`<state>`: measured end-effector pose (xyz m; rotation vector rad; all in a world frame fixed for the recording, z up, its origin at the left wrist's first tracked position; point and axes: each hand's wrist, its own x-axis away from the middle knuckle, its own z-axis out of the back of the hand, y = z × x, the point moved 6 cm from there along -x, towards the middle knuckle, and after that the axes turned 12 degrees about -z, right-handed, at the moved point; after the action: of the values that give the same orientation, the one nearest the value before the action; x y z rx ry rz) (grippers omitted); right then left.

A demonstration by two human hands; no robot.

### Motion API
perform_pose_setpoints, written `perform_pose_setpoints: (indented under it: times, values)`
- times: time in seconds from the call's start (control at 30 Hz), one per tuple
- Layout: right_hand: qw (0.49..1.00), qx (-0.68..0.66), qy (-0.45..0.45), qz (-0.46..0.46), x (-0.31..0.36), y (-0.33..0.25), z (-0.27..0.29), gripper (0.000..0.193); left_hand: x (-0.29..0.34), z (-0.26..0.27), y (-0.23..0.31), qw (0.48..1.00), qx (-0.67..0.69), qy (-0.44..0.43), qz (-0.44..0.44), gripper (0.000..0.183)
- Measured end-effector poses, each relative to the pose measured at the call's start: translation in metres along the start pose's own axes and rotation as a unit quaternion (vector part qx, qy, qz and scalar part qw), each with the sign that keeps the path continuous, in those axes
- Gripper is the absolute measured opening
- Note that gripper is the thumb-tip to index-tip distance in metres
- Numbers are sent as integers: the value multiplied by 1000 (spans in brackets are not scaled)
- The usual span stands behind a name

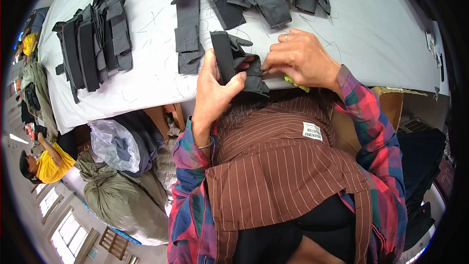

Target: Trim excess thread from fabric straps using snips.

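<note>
A folded dark grey fabric strip [225, 57] is held near the front edge of the table, over my apron. My left hand [216, 85] grips it from the left, thumb in front, some fingers showing through the fold. At the strip's right end my right hand [304, 58] is closed, its thumb and forefinger pinched at the fabric's edge. Under that palm sticks out a yellow-green object [296, 83]; the hand hides most of it, so its kind is unclear.
A bundle of dark strips [95, 39] lies at the left of the white-covered table [151, 63]. More dark strips [264, 0] lie loosely piled at the back, with loose threads around. Left below are a clear plastic bag [115, 142], a cloth sack [122, 190] and a person in yellow [53, 164].
</note>
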<state>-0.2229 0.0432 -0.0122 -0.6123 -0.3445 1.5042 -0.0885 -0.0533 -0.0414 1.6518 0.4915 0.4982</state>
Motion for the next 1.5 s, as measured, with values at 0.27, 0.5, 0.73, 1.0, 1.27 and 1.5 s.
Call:
perform_pose_setpoints:
  times: [0.27, 0.5, 0.73, 1.0, 1.27, 1.5]
  values:
    - [995, -45, 54, -73, 2, -14, -8, 16, 1, 3, 1, 999, 33, 6, 7, 38]
    - [994, 54, 76, -62, 2, -26, -24, 18, 0, 3, 3, 1000, 24, 15, 6, 38]
    - [991, 55, 94, -71, 2, -29, -27, 20, 0, 5, 2, 1000, 21, 18, 8, 38]
    - [990, 32, 105, -90, 2, -25, -27, 16, 2, 5, 1, 1000, 13, 16, 14, 39]
    - [958, -201, 61, -194, 20, -14, 9, 11, 17, 25, 24, 992, 118, 52, 16, 47]
    - [859, -351, 191, -319, 44, 14, 25, 15, 60, 10, 36, 925, 173, -326, 89, 65]
